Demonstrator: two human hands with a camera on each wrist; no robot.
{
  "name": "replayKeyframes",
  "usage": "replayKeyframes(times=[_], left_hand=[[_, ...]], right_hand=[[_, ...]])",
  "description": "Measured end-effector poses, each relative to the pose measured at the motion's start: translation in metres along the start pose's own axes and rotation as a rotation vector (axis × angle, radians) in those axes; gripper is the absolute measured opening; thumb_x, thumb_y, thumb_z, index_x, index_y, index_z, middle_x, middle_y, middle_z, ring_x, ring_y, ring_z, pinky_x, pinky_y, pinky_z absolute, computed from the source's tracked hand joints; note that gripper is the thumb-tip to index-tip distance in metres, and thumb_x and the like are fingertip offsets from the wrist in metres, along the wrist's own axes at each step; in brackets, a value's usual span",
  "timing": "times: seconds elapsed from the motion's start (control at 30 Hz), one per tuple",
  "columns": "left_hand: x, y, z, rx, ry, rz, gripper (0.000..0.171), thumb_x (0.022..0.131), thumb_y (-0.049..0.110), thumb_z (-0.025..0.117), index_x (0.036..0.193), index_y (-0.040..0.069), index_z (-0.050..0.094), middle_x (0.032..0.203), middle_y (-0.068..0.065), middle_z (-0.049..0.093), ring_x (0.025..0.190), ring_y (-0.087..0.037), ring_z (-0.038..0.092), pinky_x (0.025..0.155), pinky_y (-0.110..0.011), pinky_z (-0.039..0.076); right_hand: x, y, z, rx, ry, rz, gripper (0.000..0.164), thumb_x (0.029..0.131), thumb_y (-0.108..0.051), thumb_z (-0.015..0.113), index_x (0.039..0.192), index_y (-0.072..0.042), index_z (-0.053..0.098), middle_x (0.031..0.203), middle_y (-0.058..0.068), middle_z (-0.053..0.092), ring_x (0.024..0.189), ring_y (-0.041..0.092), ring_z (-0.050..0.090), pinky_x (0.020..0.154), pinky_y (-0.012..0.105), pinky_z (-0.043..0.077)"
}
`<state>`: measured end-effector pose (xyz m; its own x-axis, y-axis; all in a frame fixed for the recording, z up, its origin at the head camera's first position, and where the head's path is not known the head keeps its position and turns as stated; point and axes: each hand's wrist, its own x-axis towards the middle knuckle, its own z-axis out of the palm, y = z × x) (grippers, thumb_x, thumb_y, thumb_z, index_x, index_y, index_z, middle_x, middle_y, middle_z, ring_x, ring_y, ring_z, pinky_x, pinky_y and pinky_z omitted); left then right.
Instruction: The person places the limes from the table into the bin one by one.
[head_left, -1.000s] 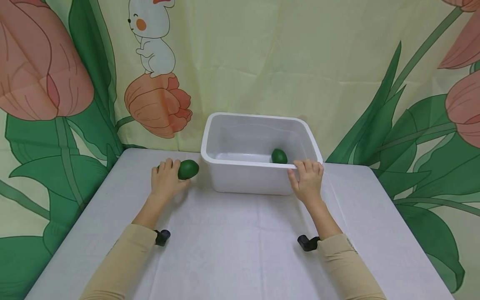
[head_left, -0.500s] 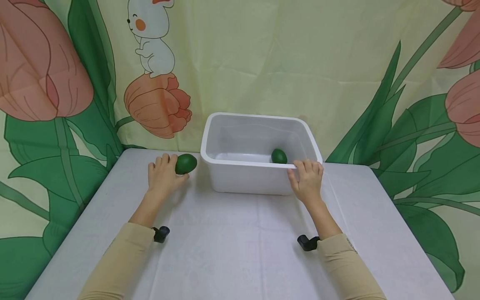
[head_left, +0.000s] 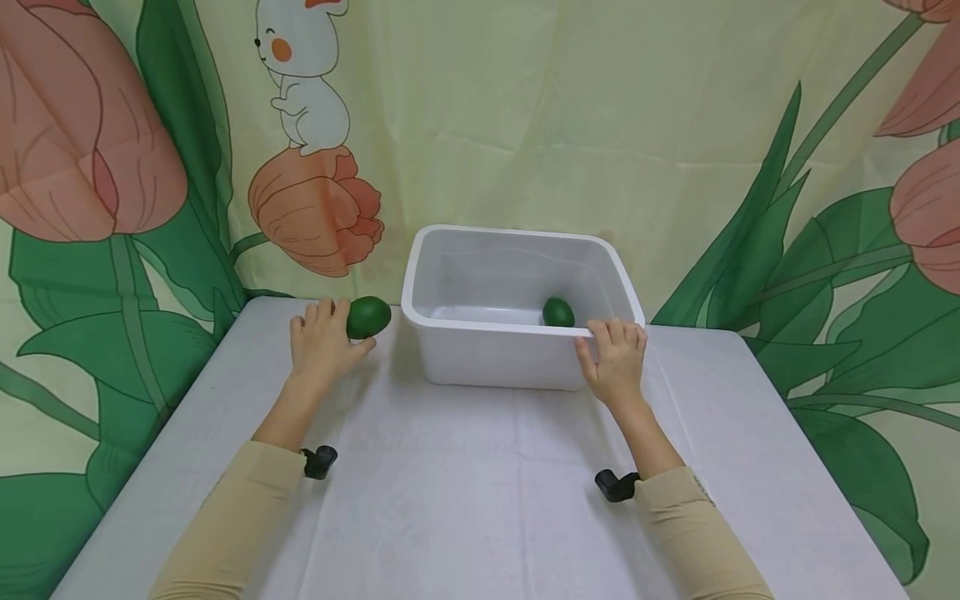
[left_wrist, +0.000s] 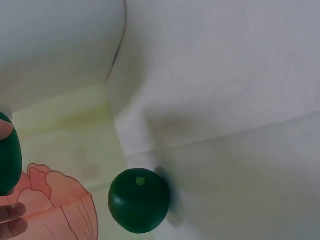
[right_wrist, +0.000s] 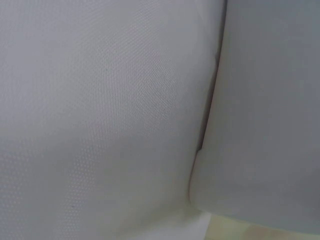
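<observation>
My left hand holds a smooth dark green avocado between thumb and fingers, raised beside the bin's left end. In the left wrist view this avocado is at the left edge, partly cut off, with fingertips on it. A second green avocado, with a pale stem spot, sits on the table there; in the head view the left hand hides it. My right hand grips the front rim of the white plastic bin near its right corner. Another avocado lies inside the bin, towards the right.
The table has a white cloth over it. Behind it hangs a pale yellow curtain printed with tulips and a rabbit, close behind the bin. In the right wrist view the bin's wall stands on the cloth.
My left hand has lifted the avocado and moved it slightly back and to the left. The right hand, the bin and the avocado inside it have stayed put.
</observation>
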<state>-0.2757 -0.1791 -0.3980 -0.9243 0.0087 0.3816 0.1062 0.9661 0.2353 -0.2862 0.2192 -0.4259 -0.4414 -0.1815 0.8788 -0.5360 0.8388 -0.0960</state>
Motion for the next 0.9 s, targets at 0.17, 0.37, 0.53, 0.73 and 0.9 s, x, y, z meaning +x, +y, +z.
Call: replayKeyframes(times=[0.17, 0.37, 0.53, 0.73, 0.9], left_hand=[[0.003, 0.002, -0.005, -0.004, 0.015, 0.008, 0.056, 0.073, 0.039, 0.07, 0.106, 0.0, 0.047, 0.097, -0.019, 0.043, 0.094, -0.035, 0.039, 0.079, -0.051, 0.029], [0.005, 0.005, -0.011, 0.0, 0.007, 0.003, 0.057, 0.074, 0.039, 0.069, 0.108, 0.0, 0.046, 0.1, -0.02, 0.042, 0.096, -0.035, 0.038, 0.081, -0.052, 0.029], [0.007, 0.007, -0.015, -0.003, 0.009, -0.002, 0.058, 0.074, 0.039, 0.069, 0.11, 0.0, 0.046, 0.1, -0.02, 0.042, 0.095, -0.035, 0.038, 0.082, -0.053, 0.029], [0.009, 0.01, -0.019, -0.006, 0.019, 0.003, 0.059, 0.074, 0.039, 0.068, 0.112, 0.0, 0.046, 0.101, -0.02, 0.042, 0.096, -0.036, 0.037, 0.083, -0.053, 0.028], [0.011, 0.011, -0.022, 0.001, 0.026, 0.008, 0.062, 0.074, 0.04, 0.067, 0.116, 0.0, 0.045, 0.103, -0.02, 0.042, 0.097, -0.036, 0.038, 0.083, -0.053, 0.028]], right_hand=[[0.0, 0.001, 0.0, -0.003, 0.006, -0.006, 0.049, 0.095, -0.046, 0.034, 0.092, -0.001, 0.053, 0.085, 0.016, 0.047, 0.082, 0.035, 0.038, 0.08, 0.052, 0.025], [0.0, 0.001, 0.001, 0.005, -0.002, 0.002, 0.05, 0.095, -0.047, 0.034, 0.093, -0.001, 0.054, 0.086, 0.016, 0.047, 0.084, 0.035, 0.038, 0.08, 0.052, 0.024], [-0.001, 0.002, 0.002, 0.005, -0.012, 0.009, 0.05, 0.094, -0.047, 0.034, 0.093, -0.001, 0.053, 0.087, 0.016, 0.047, 0.085, 0.035, 0.039, 0.081, 0.052, 0.024], [-0.001, 0.0, 0.0, 0.012, -0.015, 0.014, 0.05, 0.094, -0.047, 0.035, 0.094, -0.001, 0.053, 0.087, 0.017, 0.047, 0.085, 0.035, 0.039, 0.082, 0.052, 0.024], [-0.001, 0.001, 0.001, -0.001, -0.016, 0.006, 0.049, 0.094, -0.047, 0.035, 0.094, -0.001, 0.054, 0.087, 0.016, 0.048, 0.085, 0.035, 0.039, 0.081, 0.052, 0.025]])
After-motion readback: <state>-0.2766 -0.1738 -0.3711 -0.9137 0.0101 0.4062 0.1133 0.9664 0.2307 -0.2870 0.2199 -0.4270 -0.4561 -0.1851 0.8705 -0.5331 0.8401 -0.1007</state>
